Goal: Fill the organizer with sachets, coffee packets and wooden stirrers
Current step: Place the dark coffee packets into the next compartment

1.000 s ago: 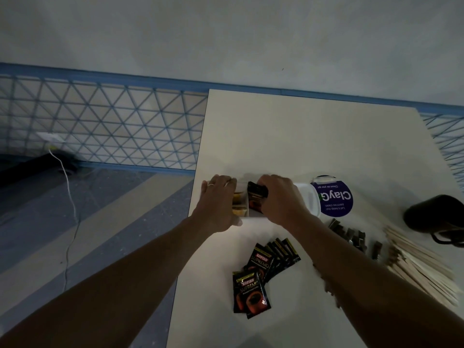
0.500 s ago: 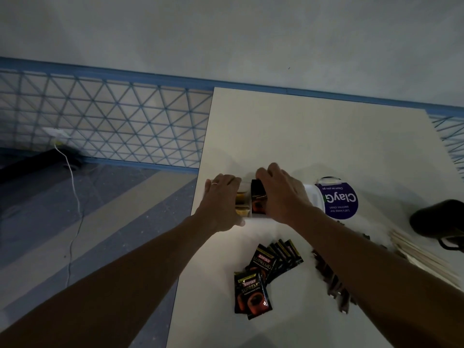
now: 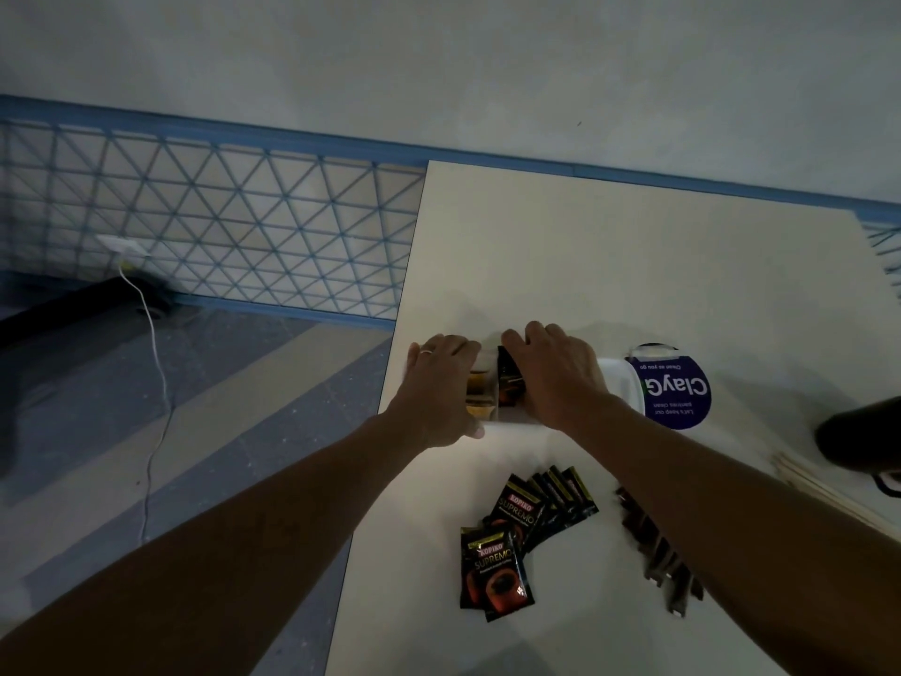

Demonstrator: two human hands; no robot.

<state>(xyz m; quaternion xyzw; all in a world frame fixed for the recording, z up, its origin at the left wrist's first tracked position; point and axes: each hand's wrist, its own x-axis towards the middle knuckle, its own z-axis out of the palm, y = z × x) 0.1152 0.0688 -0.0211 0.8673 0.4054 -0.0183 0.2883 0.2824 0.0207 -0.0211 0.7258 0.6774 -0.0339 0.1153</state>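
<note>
With the left hand [image 3: 439, 387] clamped round the organizer [image 3: 512, 421] at the table's [image 3: 585, 261] nine-o'clock edge and the right hand's [image 3: 560, 378] fingers [image 3: 534, 332] over a coffee packet [image 3: 509, 383], grip hidden, a shove could tip it off.

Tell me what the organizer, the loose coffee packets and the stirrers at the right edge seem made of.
Organizer: likely plastic, white and smooth, with a moulded rounded corner.
Coffee packets: probably foil or plastic film, glossy, with printed faces that catch the light.
Stirrers: apparently bare wood, pale, matte thin strips, though blurred and partly cut off.
</note>
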